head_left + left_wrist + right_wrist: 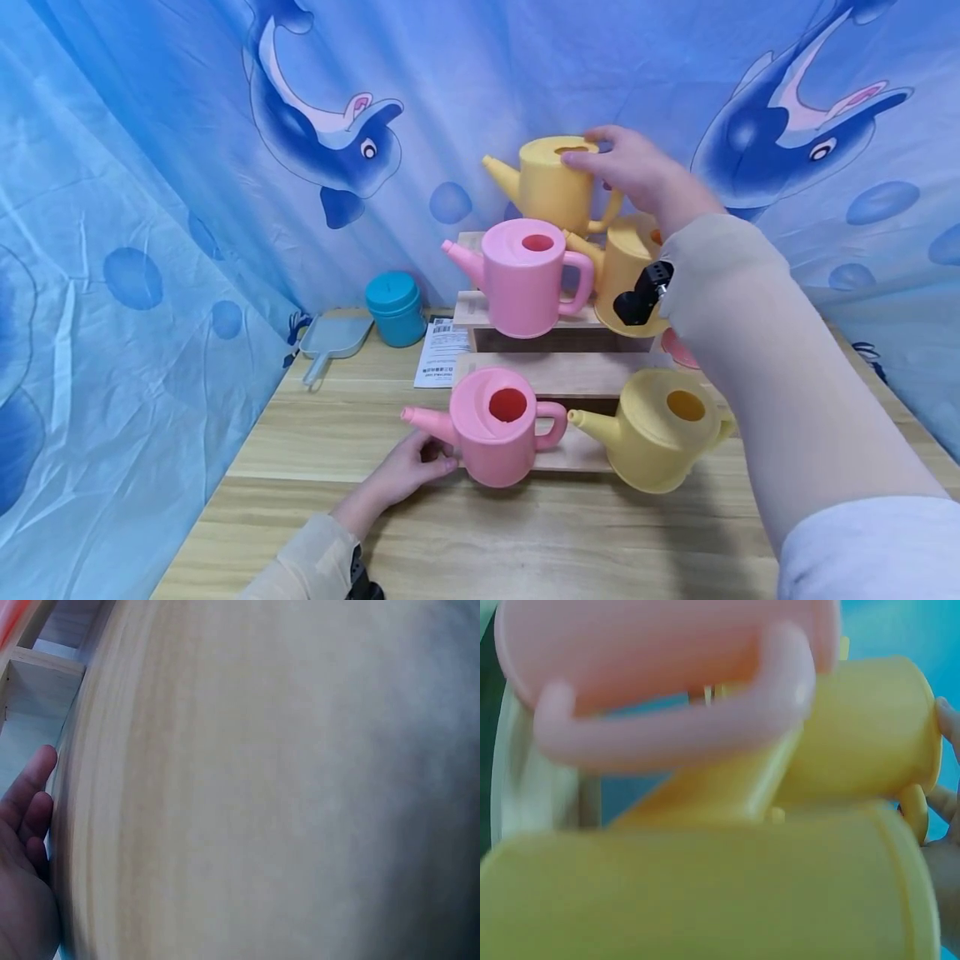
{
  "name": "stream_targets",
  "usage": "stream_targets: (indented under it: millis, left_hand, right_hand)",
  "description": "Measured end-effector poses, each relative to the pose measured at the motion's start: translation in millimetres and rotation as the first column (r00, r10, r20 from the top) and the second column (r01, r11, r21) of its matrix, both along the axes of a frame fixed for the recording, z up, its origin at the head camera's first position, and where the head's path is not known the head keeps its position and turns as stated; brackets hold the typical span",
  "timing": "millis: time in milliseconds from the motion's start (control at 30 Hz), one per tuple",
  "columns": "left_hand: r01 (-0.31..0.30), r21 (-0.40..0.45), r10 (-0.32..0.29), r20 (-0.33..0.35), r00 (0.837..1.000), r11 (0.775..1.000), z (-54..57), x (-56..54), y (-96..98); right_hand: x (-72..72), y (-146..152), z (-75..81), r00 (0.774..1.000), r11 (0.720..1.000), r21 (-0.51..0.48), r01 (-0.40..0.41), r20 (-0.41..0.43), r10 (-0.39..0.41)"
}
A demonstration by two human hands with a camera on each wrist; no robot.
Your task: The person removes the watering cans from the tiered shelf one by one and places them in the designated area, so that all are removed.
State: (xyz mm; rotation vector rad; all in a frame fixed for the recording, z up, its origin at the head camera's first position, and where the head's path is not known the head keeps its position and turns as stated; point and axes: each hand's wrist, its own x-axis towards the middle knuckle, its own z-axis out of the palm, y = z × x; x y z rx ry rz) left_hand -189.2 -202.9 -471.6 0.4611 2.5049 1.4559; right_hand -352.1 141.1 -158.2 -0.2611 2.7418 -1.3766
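Note:
At the top rear of a wooden tiered stand (570, 373), my right hand (633, 171) grips a yellow watering can (557, 187) by its top, thumb over the rim near the filling hole. Its spout points left. Below it, a pink watering can (523, 279) and an orange-yellow watering can (630, 258) stand on a lower tier, the latter partly behind my forearm. On the front tier are another pink watering can (495, 442) and a pale yellow watering can (656, 433). My left hand (401, 475) rests at the stand's front left corner, beneath the pink spout.
A teal lidded canister (396, 308), a small light-blue dustpan (336, 336) and a printed sheet (438, 354) lie left of the stand on the wooden table (315, 450). A blue dolphin curtain (465, 75) hangs close behind. A bit of pink (678, 348) shows beside my right forearm.

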Motion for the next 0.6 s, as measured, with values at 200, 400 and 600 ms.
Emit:
stream_targets:
  millis: [200,400,600]
  left_hand:
    - [0.015,0.006,-0.015,0.005,1.000,1.000,9.9,2.0,2.4]
    - [0.007,-0.001,-0.007,0.006,1.000,1.000,2.1,-1.0,0.1]
    - [0.001,-0.002,-0.001,0.002,1.000,1.000,2.4,1.4,0.0]
  right_hand:
    - [-0.6,21.8,-4.5,0.999,0.999,0.022,0.046,0.025,-0.046]
    - [1.1,42.2,-7.9,0.996,0.996,0.034,0.082,0.024,-0.083]
    - [3.3,63.4,-10.2,0.995,0.994,0.023,0.103,0.014,-0.103]
